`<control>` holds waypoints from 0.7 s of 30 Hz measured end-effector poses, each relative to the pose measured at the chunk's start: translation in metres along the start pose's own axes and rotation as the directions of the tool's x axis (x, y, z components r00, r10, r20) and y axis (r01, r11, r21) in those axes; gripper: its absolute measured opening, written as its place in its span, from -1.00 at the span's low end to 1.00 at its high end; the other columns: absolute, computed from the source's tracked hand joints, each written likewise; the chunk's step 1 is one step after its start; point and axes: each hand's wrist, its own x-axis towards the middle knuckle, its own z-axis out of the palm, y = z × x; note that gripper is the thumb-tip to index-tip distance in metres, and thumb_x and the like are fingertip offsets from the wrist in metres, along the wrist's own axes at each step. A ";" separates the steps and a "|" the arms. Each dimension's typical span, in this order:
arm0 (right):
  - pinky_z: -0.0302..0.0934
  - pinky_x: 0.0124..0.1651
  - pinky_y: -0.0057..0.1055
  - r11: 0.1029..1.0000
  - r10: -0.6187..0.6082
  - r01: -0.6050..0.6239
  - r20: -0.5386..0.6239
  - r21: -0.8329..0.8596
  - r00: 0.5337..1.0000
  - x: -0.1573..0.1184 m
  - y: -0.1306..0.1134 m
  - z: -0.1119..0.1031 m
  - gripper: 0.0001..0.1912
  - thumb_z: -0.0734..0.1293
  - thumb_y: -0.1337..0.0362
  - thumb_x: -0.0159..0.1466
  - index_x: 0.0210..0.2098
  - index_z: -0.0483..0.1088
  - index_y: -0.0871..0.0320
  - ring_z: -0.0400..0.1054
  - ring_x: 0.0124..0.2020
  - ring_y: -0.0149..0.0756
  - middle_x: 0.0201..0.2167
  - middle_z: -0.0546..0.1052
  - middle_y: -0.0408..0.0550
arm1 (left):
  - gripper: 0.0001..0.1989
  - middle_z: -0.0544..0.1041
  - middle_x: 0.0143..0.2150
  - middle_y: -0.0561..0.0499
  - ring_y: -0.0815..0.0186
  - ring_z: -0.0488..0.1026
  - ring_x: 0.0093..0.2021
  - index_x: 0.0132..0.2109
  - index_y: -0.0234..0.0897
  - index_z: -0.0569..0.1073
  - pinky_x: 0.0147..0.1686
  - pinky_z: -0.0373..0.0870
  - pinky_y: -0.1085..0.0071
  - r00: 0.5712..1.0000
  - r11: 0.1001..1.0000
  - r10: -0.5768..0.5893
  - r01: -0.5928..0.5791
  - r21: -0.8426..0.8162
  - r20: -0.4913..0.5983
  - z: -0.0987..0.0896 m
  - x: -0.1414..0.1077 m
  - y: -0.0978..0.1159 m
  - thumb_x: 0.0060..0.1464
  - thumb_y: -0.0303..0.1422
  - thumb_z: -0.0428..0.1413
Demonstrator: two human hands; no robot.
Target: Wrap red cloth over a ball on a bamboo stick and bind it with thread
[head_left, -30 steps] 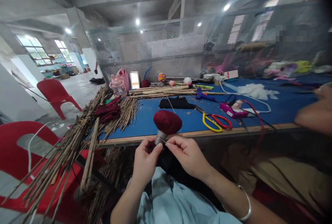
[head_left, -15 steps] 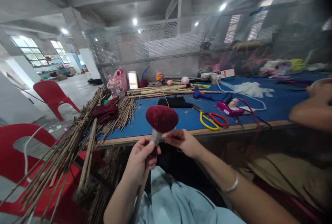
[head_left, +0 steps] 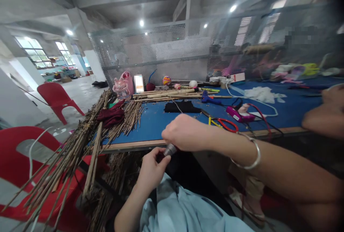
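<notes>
Just off the table's front edge, my left hand (head_left: 153, 165) is closed on a grey-wrapped neck (head_left: 170, 150), thumb and fingers around it. My right hand (head_left: 184, 132) is closed at the upper end of that neck, its back to the camera and its fingertips hidden; what it grips cannot be made out. The dark red padded head on the neck is hidden behind my right hand. A thin thread (head_left: 176, 102) runs over a black cloth (head_left: 182, 107) towards my right hand.
Scissors (head_left: 228, 124) with red and yellow handles, a purple device (head_left: 240, 114) and a blue glue gun (head_left: 211, 98) lie on the blue table (head_left: 150, 121). Bundled sticks (head_left: 67, 153) cross a red chair (head_left: 21, 146) at left. Another person's arm (head_left: 322, 119) is at right.
My right hand has come across over the padded head, which is now out of sight. The wrapped neck has tilted to the right in my left hand, and the stick below is hidden.
</notes>
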 end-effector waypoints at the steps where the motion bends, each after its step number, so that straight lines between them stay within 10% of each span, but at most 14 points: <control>1: -0.10 -0.50 -0.45 1.000 0.013 -0.013 -0.014 0.002 1.000 -0.005 -0.011 0.003 -0.89 0.26 0.44 0.07 -0.47 0.43 0.22 0.35 -0.50 -0.30 -0.52 0.52 0.00 | -0.78 0.52 -0.35 -0.04 0.27 0.41 -0.33 -0.22 -0.34 0.46 -0.29 0.29 0.41 0.999 0.999 0.032 -0.032 0.011 -0.031 -0.002 0.001 0.001 -0.04 -0.33 0.11; 11: 0.07 -0.36 -0.50 0.766 0.497 -0.276 -0.261 0.581 0.828 -0.051 -0.040 0.045 -0.77 0.15 0.32 0.27 -0.42 0.40 0.17 0.32 -0.46 -0.41 -0.50 0.49 -0.11 | -0.69 0.49 -0.39 -0.03 0.41 0.38 -0.45 -0.16 -0.35 0.40 -0.51 0.23 0.55 0.985 0.956 -0.060 0.009 -0.295 -0.164 -0.014 -0.002 0.017 -0.03 -0.24 0.14; 21: 0.13 -0.45 -0.48 0.142 0.700 -0.189 0.037 0.972 0.714 -0.050 -0.036 0.111 -0.75 0.25 0.17 0.16 -0.51 0.39 0.23 0.26 -0.53 -0.39 -0.59 0.43 -0.12 | -0.64 0.41 -0.54 0.10 0.61 0.05 -0.74 -0.22 -0.30 0.32 -0.76 -0.16 0.63 0.967 0.762 -0.229 0.251 -0.597 0.115 -0.007 -0.008 0.032 -0.13 -0.21 0.20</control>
